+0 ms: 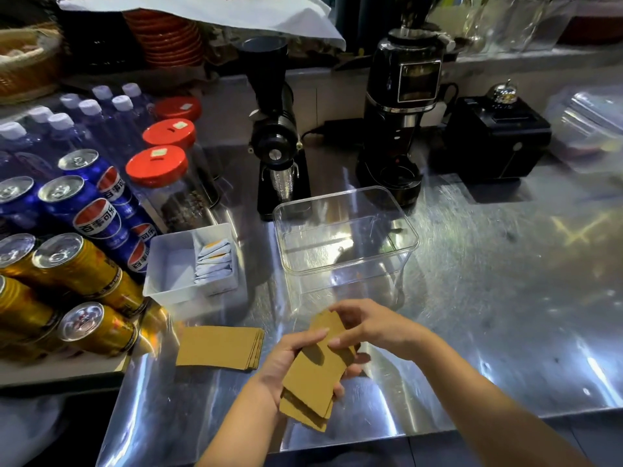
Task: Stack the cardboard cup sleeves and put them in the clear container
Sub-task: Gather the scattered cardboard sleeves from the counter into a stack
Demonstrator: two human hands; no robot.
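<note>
A bundle of flat brown cardboard cup sleeves (315, 372) is held above the steel counter's near edge. My left hand (286, 362) grips the bundle from the left and underneath. My right hand (367, 326) pinches its upper end with thumb and fingers. A second neat stack of sleeves (219, 347) lies flat on the counter to the left. The clear container (347, 264) stands behind my hands with nothing visible inside; it is open on top.
A white tray (168, 264) with paper sachets sits left of the container. Cola and gold cans (84, 264), water bottles and red-lidded jars (158, 170) crowd the left. Two black grinders (397, 129) and a black box (495, 139) stand at the back.
</note>
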